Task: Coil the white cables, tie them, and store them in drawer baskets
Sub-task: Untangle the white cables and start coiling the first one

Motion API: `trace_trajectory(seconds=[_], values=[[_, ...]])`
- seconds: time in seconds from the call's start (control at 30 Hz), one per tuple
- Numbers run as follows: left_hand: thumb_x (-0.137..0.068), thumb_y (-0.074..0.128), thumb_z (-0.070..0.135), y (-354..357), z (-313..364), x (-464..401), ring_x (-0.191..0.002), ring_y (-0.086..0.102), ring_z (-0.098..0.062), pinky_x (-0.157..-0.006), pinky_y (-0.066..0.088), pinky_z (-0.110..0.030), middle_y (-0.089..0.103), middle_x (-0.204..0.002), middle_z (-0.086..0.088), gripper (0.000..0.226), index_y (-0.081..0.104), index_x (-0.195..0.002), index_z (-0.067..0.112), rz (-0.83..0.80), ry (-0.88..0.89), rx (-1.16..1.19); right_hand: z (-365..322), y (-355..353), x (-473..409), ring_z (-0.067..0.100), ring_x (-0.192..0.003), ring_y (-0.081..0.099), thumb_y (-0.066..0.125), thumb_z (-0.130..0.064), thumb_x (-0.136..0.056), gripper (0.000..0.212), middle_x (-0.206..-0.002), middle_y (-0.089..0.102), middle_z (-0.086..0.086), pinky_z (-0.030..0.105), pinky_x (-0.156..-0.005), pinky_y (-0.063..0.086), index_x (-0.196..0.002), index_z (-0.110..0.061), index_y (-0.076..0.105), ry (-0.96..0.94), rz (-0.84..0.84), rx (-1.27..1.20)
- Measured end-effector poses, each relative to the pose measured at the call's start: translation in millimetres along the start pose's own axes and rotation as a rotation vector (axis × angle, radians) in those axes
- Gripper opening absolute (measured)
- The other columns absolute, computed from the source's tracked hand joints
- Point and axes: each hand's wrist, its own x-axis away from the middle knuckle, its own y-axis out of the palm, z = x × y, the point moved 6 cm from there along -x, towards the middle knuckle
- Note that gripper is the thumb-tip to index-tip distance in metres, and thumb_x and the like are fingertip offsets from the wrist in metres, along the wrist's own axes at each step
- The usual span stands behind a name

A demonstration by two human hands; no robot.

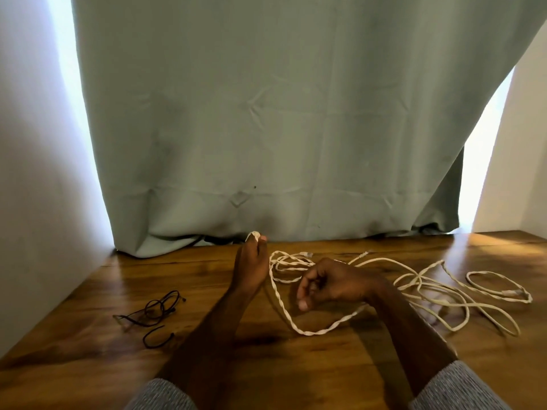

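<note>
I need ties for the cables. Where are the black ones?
The black ties lie on the wooden table, left of the left hand.

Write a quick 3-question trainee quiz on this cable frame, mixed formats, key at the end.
1. True or false: the left hand pinches a bend of the white cable at its fingertips.
2. Multiple choice: the black ties lie A) right of the cable, B) left of both forearms, C) on the curtain.
3. Fill in: most of the cable lies loose on the wooden ____, to the right of the right hand.

Key: 1 true; 2 B; 3 table.
</note>
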Motion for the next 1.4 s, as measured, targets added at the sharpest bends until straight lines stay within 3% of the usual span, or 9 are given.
trace_trajectory(seconds=[0.1,0.23,0.37,0.47,0.6,0.77,1.03,1.23,1.4], values=[[-0.107,0.037,0.029,3.8,3.0,1.5,-0.093,0.060,-0.022,-0.086,0.049,-0.040,0.066,-0.099,-0.010,0.034,0.064,-0.109,0.007,-0.003,0.024,-0.019,-2.2,12.5,1.9,0.007,-0.100,0.065,0.085,-0.053,-0.070,0.034,-0.101,0.073,-0.015,0.042,-0.091,0.055,-0.099,-0.039,0.075,0.081,-0.128,0.183],[-0.107,0.036,0.030,5.2,0.4,2.4,-0.092,0.057,-0.019,-0.086,0.048,-0.039,0.063,-0.100,-0.009,0.035,0.063,-0.111,0.008,0.009,-0.022,-0.032,-7.9,29.7,-1.8,0.005,-0.098,0.063,0.085,-0.037,-0.077,0.022,-0.095,0.072,-0.017,0.030,-0.082,0.048,-0.095,-0.029,0.076,0.133,-0.257,0.280],[-0.107,0.036,0.029,3.9,-4.6,1.3,-0.092,0.056,-0.018,-0.085,0.047,-0.038,0.061,-0.099,-0.007,0.034,0.062,-0.111,0.007,0.026,-0.051,-0.027,-6.5,24.2,7.0,0.011,-0.102,0.057,0.083,-0.031,-0.081,0.032,-0.108,0.068,-0.009,0.028,-0.077,0.044,-0.110,-0.023,0.073,0.301,-0.367,0.459],[-0.107,0.037,0.027,8.1,-11.2,0.8,-0.091,0.057,-0.020,-0.085,0.047,-0.038,0.060,-0.096,-0.005,0.031,0.063,-0.107,0.009,-0.015,-0.071,0.022,-8.3,16.6,8.0,0.013,-0.105,0.060,0.079,-0.031,-0.085,0.029,-0.111,0.071,-0.005,0.031,-0.086,0.049,-0.112,-0.020,0.074,0.259,-0.279,0.526],[-0.106,0.039,0.030,11.3,-20.4,-2.1,-0.079,0.061,-0.023,-0.074,0.048,-0.038,0.064,-0.081,-0.003,0.034,0.063,-0.083,0.022,-0.070,-0.098,0.161,-17.2,-8.7,12.5,0.002,-0.058,0.051,0.075,-0.026,-0.090,0.011,-0.067,0.065,-0.010,0.019,-0.056,0.040,-0.091,-0.016,0.080,-0.054,0.015,-0.135],[-0.105,0.040,0.037,26.0,-5.0,9.6,-0.064,0.055,-0.016,-0.063,0.042,-0.033,0.057,-0.067,-0.001,0.042,0.060,-0.076,0.015,-0.222,-0.067,0.167,3.8,-55.3,21.4,0.005,-0.043,0.041,0.069,-0.028,-0.086,0.024,-0.061,0.052,0.000,0.015,-0.037,0.030,-0.091,-0.005,0.073,-0.166,0.483,-0.919],[-0.103,0.045,0.041,43.9,-6.9,18.6,-0.061,0.061,-0.010,-0.056,0.047,-0.028,0.065,-0.073,-0.002,0.034,0.065,-0.090,0.017,-0.353,-0.169,0.275,54.2,-64.8,18.1,0.013,-0.063,0.071,0.067,-0.012,-0.093,0.013,-0.077,0.071,0.008,0.022,-0.056,0.059,-0.091,0.000,0.069,-0.238,0.880,-1.859],[-0.106,0.041,0.033,46.5,13.4,28.3,-0.044,0.044,-0.011,-0.049,0.035,-0.024,0.058,-0.059,-0.008,0.041,0.065,-0.083,0.009,-0.500,-0.208,0.419,78.6,-50.2,-1.4,0.026,-0.085,0.077,0.064,-0.007,-0.096,0.016,-0.099,0.073,0.020,0.031,-0.070,0.064,-0.107,0.004,0.064,-0.134,1.065,-1.741],[-0.104,0.044,0.040,52.0,11.1,26.4,-0.045,0.034,-0.009,-0.049,0.028,-0.025,0.043,-0.058,-0.002,0.040,0.061,-0.093,0.006,-0.579,-0.298,0.573,62.8,-36.8,-26.6,0.024,-0.095,0.075,0.066,-0.011,-0.096,0.016,-0.099,0.075,0.016,0.028,-0.079,0.061,-0.107,0.001,0.069,-0.096,0.948,-1.355]])
